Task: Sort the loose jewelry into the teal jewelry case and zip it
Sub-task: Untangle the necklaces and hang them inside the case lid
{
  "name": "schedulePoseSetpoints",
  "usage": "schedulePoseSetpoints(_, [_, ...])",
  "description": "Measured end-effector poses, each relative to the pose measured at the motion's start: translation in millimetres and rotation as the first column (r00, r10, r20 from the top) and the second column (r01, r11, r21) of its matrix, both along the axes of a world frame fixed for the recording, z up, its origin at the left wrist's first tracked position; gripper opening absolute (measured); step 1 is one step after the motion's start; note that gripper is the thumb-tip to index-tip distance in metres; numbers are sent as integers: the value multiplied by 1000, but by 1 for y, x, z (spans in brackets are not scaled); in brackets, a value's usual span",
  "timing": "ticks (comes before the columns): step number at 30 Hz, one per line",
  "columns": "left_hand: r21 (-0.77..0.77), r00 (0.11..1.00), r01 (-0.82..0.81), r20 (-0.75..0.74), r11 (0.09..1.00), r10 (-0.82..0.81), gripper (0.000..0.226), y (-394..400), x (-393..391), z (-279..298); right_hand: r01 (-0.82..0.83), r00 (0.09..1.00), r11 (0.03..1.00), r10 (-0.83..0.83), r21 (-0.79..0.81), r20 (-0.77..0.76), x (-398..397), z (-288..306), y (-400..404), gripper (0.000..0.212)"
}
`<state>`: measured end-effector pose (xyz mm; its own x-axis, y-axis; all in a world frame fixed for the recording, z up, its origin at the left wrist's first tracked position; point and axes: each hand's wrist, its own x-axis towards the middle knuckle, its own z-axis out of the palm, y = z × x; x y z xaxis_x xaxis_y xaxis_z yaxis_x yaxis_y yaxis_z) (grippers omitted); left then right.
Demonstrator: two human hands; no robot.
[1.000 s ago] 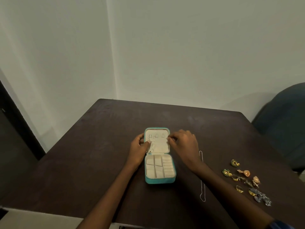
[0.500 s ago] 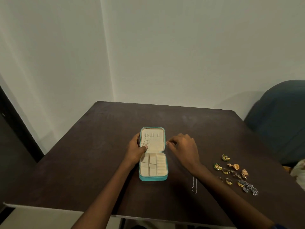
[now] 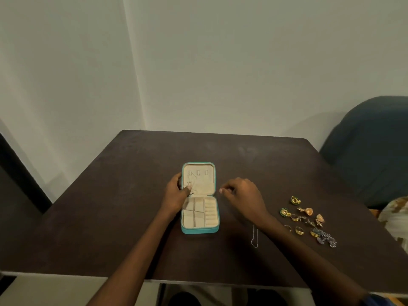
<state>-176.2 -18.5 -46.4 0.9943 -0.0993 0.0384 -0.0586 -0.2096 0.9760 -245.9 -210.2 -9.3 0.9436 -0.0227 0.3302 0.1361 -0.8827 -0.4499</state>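
The teal jewelry case [image 3: 199,231] lies open at the table's middle, its cream lid flat on the far side and its divided tray nearer me. A thin chain [image 3: 191,181] hangs on the lid's left hook. My left hand [image 3: 176,195] grips the lid's left edge, thumb pressed on the lid's lower left by the chain. My right hand [image 3: 242,196] hovers just right of the case, fingers curled with nothing seen in them. A silver chain [image 3: 254,238] lies on the table, partly under my right forearm. Loose gold rings and earrings [image 3: 306,219] are scattered at the right.
The dark brown table [image 3: 123,217] ends near me at a pale front edge. A blue chair back [image 3: 373,151] stands beyond the right corner. A patterned cloth [image 3: 397,219] shows at the right border. White walls are behind.
My right hand has come off the lid's right edge and moved a little to the right. My left hand stays on the lid's left side. The camera view has shifted.
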Motion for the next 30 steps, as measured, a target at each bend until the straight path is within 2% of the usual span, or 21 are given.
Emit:
schedulePoseSetpoints(3, [-39,1000,-22,-13,999,21,43,0,-2,1,18,998,1000,-16,25,-66,-15,7,-24,15])
schedulePoseSetpoints(10, [-86,995,-100,-16,991,99,36,-6,-3,2,44,970,999,-49,-26,-240,-53,0,-71,17])
schedulePoseSetpoints(15, [-91,990,-141,-27,986,139,34,-7,-1,2,100,963,995,-98,-4,-250,-55,-9,-87,16])
schedulePoseSetpoints(20, [-62,987,-160,-36,985,158,33,-9,3,3,171,956,985,-160,22,-245,-25,-15,-91,16])
schedulePoseSetpoints(30, [10,987,-156,-30,988,156,25,-8,8,4,228,946,972,-235,-58,-225,20,-24,-91,21])
